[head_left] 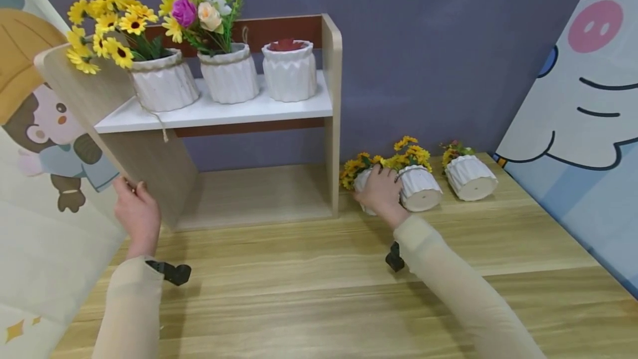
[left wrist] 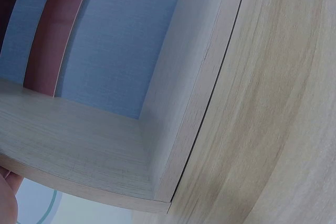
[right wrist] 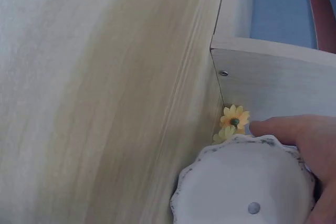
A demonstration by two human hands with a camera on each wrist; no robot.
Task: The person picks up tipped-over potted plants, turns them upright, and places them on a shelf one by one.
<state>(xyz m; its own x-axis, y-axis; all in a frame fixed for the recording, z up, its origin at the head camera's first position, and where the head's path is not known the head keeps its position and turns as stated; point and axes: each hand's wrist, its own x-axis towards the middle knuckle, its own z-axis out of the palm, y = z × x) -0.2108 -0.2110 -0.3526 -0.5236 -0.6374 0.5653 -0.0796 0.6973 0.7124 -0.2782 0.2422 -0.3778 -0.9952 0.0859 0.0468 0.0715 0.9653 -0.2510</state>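
My right hand (head_left: pixel 381 190) grips a white ribbed flowerpot (head_left: pixel 361 180) with yellow flowers, lying on its side just right of the wooden shelf unit (head_left: pixel 333 154). In the right wrist view, its round base (right wrist: pixel 236 182) faces the camera, with fingers along the rim. Most of the pot is hidden by the hand in the head view. My left hand (head_left: pixel 138 212) is beside the outer face of the shelf's left panel (head_left: pixel 149 173), fingers loosely curled. Only a bit of that hand shows in the left wrist view, so contact with the panel is unclear.
Two more tipped pots, one with yellow flowers (head_left: pixel 421 188) and one with reddish flowers (head_left: pixel 471 178), lie to the right along the wall. Three white pots (head_left: pixel 229 77) stand upright on the white upper shelf (head_left: pixel 224 112). A wood-grain tabletop (head_left: pixel 279 287) stretches in front.
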